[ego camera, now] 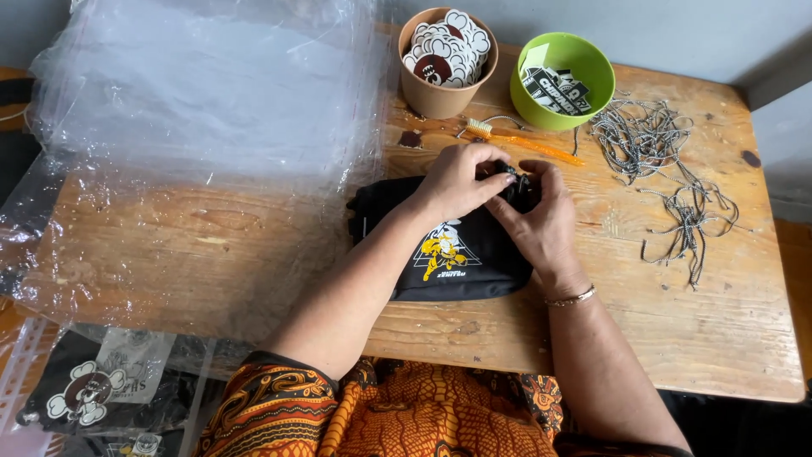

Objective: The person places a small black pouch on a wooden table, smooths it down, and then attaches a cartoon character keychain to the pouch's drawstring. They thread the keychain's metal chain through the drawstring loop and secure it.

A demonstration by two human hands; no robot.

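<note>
Nearest the camera is the person's lap, covered in orange and black patterned cloth (397, 419). To the lower left, below the table edge, lie black bags in clear sleeves (97, 389), one showing a white and brown printed figure.

On the wooden table (211, 245) just beyond, a black pouch (457, 254) lies flat near the front edge, roughly in the middle, with a yellow and white print facing up. Both forearms reach over it. The left hand (457, 179) and the right hand (541, 216) meet at the pouch's far right corner — fingertips curled in and pinched together around a small dark piece there, probably the zip pull, though it is too small and covered to tell exactly what. The right wrist wears a thin bracelet (571, 297).

Just past the hands lies an orange toothbrush (524, 140) with pale bristles, its handle pointing right. To the right of the hands, a loose tangle of thin metal bead chains (668, 161) spreads over the table top, well apart from the pouch.

At the far edge stand two containers side by side — a brown paper cup (440, 93) filled with white-edged round stickers, and a green bowl (584, 68) holding black and white printed tags.

The left half of the table is covered by a heap of clear plastic bags (194, 110), which rises toward the wall and hangs over the left edge.
</note>
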